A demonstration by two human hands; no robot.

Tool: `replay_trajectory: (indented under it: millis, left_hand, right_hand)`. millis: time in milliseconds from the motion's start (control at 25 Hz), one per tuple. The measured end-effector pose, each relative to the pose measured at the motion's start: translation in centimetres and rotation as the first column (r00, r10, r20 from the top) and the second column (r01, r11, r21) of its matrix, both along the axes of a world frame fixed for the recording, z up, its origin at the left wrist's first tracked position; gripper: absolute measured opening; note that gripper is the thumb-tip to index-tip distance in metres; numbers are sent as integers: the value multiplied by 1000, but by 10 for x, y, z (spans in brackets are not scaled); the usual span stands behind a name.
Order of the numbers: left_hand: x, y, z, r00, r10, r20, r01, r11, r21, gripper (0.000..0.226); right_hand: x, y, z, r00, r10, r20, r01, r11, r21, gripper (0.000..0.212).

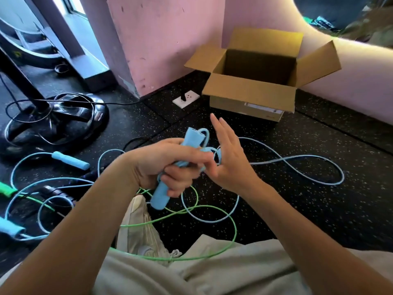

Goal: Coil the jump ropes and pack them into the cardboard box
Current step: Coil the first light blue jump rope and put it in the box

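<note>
My left hand grips the two light blue handles of a jump rope, held together and tilted. A few turns of its blue cord wrap the handles near the top. My right hand is beside them with fingers spread, and the cord passes around its thumb side. The remaining blue cord lies in loose loops on the floor to the right. An open cardboard box stands beyond my hands against the pink wall; nothing shows inside it. A green rope and another blue rope lie tangled on the floor.
A black fan base with its cable stands at the left. A white floor socket with a plug sits left of the box. My white shoe and light trouser leg fill the bottom. Dark speckled floor stretches right.
</note>
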State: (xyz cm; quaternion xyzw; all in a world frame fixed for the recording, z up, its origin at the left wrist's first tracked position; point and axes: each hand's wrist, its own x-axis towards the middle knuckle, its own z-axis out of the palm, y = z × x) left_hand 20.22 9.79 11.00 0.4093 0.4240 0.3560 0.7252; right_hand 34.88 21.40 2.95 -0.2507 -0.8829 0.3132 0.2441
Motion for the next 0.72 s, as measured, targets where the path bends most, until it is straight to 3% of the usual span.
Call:
replay_trajectory:
  millis: [40, 120, 200, 240, 320, 440, 520, 560, 640, 720]
  left_hand:
    - [5, 1, -1, 987, -88, 138, 86, 996, 14, 23]
    - [14, 5, -4, 893, -196, 406, 184, 981, 67, 25]
    - [15, 8, -4, 791, -220, 571, 203, 975, 94, 28]
    - [12, 8, -5, 773, -202, 601, 186, 979, 89, 29]
    - [6, 6, -5, 828, -104, 550, 101, 994, 36, 29]
    - [4, 4, -6, 980, 136, 144, -123, 988, -96, 27]
    - [11, 5, -9, 987, 123, -100, -137, 980, -145, 33]
    - [16, 5, -9, 990, 57, -126, -77, 984, -163, 38]
    - [24, 7, -12, 997, -61, 40, 66, 988, -142, 42]
    - [27, 10, -10, 923, -79, 377, 106, 993, -51, 42]
  right_hand:
    - [0, 1, 1, 996, 41, -79, -37, 998, 53, 74]
    - [-1, -4, 8, 970, 93, -225, -106, 993, -46, 31]
    - [-3, -8, 15, 936, 55, -348, -138, 966, -217, 23]
    - [-1, -7, 20, 923, 7, -384, -100, 970, -222, 28]
    - [10, 3, 32, 904, -50, -424, -37, 980, -195, 34]
    - [28, 19, 60, 876, 12, -483, -115, 976, -184, 23]
    - [33, 22, 69, 888, 29, -459, -69, 995, -71, 28]
    - [31, 20, 69, 898, 10, -439, -24, 999, -26, 28]
    - [20, 14, 62, 911, -69, -406, 60, 998, -36, 28]
    - [6, 7, 46, 927, -117, -357, 39, 975, -218, 31]
